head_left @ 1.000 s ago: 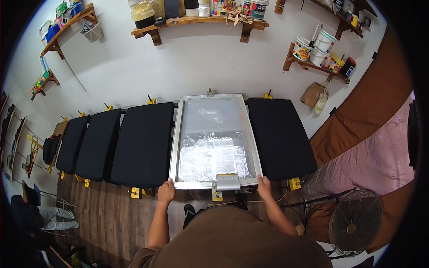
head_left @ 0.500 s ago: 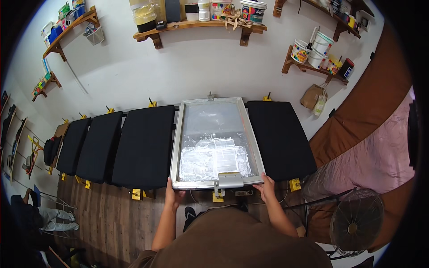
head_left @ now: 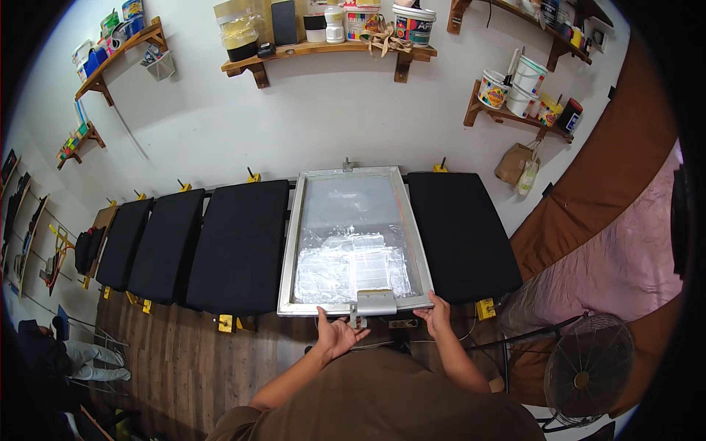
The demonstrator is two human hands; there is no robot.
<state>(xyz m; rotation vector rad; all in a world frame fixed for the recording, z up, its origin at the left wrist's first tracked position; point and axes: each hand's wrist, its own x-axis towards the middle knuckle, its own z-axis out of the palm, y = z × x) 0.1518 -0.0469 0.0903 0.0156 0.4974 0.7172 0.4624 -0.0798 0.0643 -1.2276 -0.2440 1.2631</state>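
along white wall (head_left: pixel 220 140), black pallets (head_left: pixel 239 246)

1. Screen frame (head_left: pixel 293 242): bare metal, dull silver; mesh pale, with glossy wet-looking white ink.
2. Platens (head_left: pixel 239 246): matt black, smooth.
3. Floor (head_left: pixel 176 353): dark wood planks.
4. Shelves (head_left: pixel 331 50): unpainted brown wood.

I see an evenly lit, bright room with soft light from above; the white wall (head_left: pixel 331 117) shows faint shadows under the shelves (head_left: pixel 327 50). The printing screen (head_left: pixel 353 242) glints with pale glare. Fisheye bends edges, corners are black, and focus holds sharp centrally.
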